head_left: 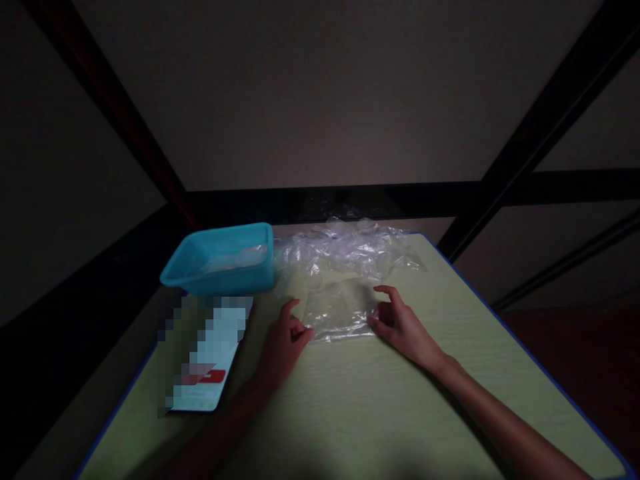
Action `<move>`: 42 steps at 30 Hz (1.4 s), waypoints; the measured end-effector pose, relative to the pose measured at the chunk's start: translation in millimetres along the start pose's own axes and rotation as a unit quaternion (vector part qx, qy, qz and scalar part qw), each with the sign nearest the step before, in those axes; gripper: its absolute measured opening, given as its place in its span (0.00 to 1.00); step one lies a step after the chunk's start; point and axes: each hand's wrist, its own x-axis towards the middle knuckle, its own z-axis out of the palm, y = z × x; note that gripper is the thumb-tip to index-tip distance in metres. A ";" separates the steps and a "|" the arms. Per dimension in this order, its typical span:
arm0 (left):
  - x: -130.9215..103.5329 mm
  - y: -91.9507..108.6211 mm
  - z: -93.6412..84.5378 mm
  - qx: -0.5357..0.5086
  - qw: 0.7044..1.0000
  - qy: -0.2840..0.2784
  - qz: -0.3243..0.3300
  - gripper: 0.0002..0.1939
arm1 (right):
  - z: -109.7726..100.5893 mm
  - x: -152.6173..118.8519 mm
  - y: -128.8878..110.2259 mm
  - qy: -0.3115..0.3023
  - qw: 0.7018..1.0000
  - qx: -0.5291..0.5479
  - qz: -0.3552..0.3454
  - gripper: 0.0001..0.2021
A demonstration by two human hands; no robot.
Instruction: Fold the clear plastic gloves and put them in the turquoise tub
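A clear plastic bag (337,310) lies on the light green table, its near edge running between my two hands. At its near left corner is my left hand (287,340), with the thumb touching the plastic and the index finger raised apart from it. My right hand (400,323) is at the near right corner; its thumb and lower fingers pinch the edge while the index finger stretches over the bag. Behind this bag spreads a heap of crumpled clear plastic (350,243), reaching the table's far edge.
A blue basket (233,277) with clear plastic inside stands at the back left. In front of it lies a phone or tablet (210,360), partly pixelated. The table (350,413) has a blue edge, and a wall rises behind it.
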 end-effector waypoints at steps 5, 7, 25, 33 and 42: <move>-0.7 0.1 0.9 0.004 1.000 0.000 0.005 0.27 | -0.1 -1.4 -1.7 0.015 1.000 -0.024 -0.002 0.23; -1.1 -0.1 0.6 0.003 1.000 -0.004 0.006 0.28 | -0.3 -1.5 -1.7 0.020 0.999 -0.029 -0.003 0.23; -4.2 -9.1 3.9 0.105 0.989 0.033 0.103 0.24 | 1.9 -7.6 1.0 0.080 0.967 -0.228 -0.077 0.19; -25.1 2.3 5.5 0.270 0.909 -0.100 0.300 0.25 | 11.4 -15.9 -12.4 -0.071 0.922 -0.314 -0.214 0.24; -24.1 0.7 2.1 0.359 0.850 -0.193 0.334 0.35 | 11.4 -15.2 0.6 -0.164 0.898 -0.345 -0.218 0.37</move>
